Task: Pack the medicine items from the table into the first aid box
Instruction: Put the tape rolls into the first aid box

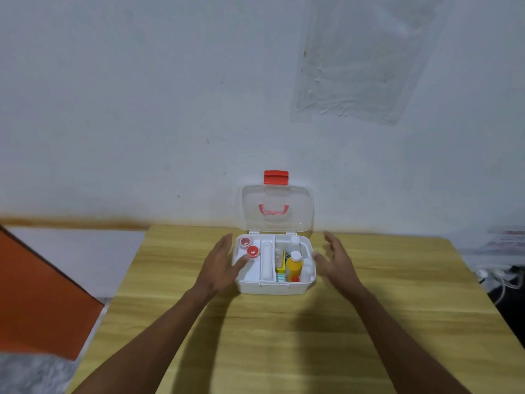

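A white first aid box (271, 288) stands open near the far edge of the wooden table (255, 336). Its clear lid (275, 207), with a red latch on top, leans upright against the wall. Inside lie two red-capped containers (252, 251) at the left, a white roll (267, 260) in the middle slot, and a yellow bottle (293, 268) with small white bottles at the right. My left hand (220, 265) hovers by the box's left side, fingers apart, thumb over the rim. My right hand (336, 260) hovers by the right side, fingers spread, holding nothing.
The white wall rises right behind the box. An orange panel (37, 294) stands to the left of the table. Cables and a power strip (494, 275) lie past the table's right edge.
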